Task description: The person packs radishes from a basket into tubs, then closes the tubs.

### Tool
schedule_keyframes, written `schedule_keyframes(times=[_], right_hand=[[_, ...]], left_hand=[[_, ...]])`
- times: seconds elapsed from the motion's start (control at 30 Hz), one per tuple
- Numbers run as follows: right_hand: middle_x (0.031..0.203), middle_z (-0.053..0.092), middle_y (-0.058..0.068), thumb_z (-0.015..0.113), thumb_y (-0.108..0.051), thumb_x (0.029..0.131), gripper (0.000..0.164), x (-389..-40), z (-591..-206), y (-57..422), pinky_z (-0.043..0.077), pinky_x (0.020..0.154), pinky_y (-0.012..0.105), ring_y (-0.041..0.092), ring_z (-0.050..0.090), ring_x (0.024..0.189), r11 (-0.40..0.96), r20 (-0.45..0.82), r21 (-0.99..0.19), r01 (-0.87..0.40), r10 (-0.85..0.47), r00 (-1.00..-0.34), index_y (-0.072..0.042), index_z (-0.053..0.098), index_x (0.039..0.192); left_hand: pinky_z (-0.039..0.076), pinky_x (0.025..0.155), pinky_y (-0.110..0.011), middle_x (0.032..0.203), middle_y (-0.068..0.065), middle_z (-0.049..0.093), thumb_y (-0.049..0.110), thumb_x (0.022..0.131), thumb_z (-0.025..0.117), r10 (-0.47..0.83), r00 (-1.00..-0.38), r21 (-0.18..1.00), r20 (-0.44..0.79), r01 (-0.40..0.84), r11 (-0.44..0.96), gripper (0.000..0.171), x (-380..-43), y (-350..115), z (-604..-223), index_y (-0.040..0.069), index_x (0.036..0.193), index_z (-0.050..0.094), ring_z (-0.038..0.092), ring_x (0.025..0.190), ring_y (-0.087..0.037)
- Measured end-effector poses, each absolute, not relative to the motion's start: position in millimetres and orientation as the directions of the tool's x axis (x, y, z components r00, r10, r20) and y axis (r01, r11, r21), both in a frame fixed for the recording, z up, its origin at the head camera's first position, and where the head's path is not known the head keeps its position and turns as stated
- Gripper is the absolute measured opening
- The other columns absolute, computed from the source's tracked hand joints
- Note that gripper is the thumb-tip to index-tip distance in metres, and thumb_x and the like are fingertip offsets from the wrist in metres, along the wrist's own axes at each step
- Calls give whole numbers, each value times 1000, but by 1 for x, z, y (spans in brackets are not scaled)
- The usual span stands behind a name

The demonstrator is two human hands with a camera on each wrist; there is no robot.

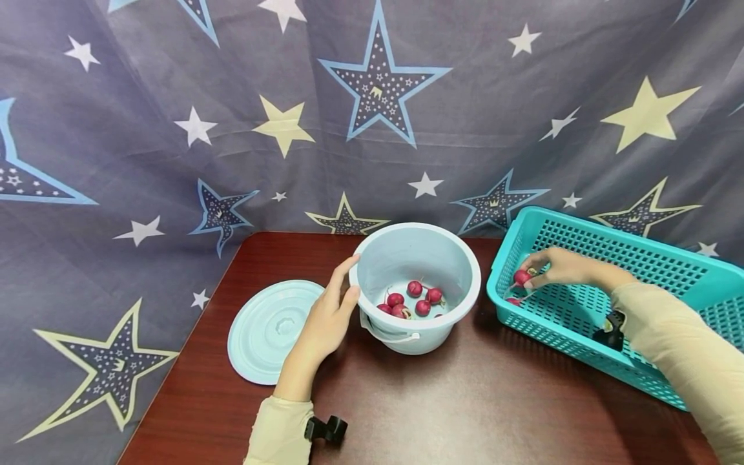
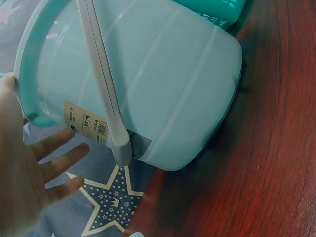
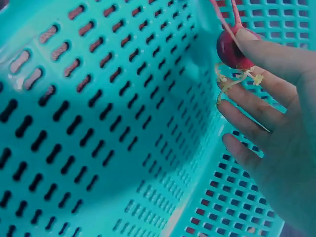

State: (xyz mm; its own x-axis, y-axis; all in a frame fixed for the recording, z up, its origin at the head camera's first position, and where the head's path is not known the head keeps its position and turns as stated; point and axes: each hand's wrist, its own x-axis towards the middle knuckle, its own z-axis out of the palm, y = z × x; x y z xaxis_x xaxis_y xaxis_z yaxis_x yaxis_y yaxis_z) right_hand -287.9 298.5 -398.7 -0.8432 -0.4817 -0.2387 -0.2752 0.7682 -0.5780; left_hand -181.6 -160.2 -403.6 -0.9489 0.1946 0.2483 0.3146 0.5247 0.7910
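In the head view a light blue bucket (image 1: 411, 337) stands upright on the table with several red radishes (image 1: 423, 307) on its bottom. My left hand (image 1: 325, 318) rests against its left rim. The left wrist view shows the fingers (image 2: 63, 163) fairly straight beside the bucket wall (image 2: 163, 84). Inside the turquoise basket (image 1: 523, 316), near its left end, my right hand (image 1: 560, 268) pinches a radish (image 1: 522, 278) between thumb and fingers. The right wrist view shows this radish (image 3: 228, 50) with its thin root and trimmed stems. Another radish (image 1: 514, 301) lies just below that hand.
A round light blue lid (image 1: 264, 336) lies flat on the table left of the bucket. The bucket's handle (image 1: 386, 337) hangs down its front. The brown table (image 1: 465, 400) reaches back to a grey star-patterned cloth (image 1: 244, 84).
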Motion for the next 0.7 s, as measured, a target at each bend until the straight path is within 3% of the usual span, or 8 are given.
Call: schedule_keyframes(times=[0.23,0.47,0.7], right_hand=[[132,55,31,76,-30,89,45,-284,-387,304,46,91,61,48,53,118,777,-195,-561,-285,-459,-867,0,67,121],[124,63,22,77,-31,88,47,-279,-372,304,48,90,58,42,56,116,787,-182,-553,-273,-434,-882,-1,66,123],[125,63,20,75,-34,89,48,-272,-357,302,49,89,55,41,56,117,784,-178,-553,-282,-442,-879,-3,65,124]], left_hand=[[37,104,-57,152,0,41,42,106,42,196,-950,791,243,311,528,48,-182,-160,-404,46,152,28,47,132,-24],[35,106,-57,153,0,40,43,106,41,202,-947,794,250,320,517,48,-183,-161,-404,44,152,28,43,136,-23],[35,106,-56,154,0,39,44,106,41,202,-948,792,246,317,522,49,-183,-161,-404,44,152,28,42,136,-23]])
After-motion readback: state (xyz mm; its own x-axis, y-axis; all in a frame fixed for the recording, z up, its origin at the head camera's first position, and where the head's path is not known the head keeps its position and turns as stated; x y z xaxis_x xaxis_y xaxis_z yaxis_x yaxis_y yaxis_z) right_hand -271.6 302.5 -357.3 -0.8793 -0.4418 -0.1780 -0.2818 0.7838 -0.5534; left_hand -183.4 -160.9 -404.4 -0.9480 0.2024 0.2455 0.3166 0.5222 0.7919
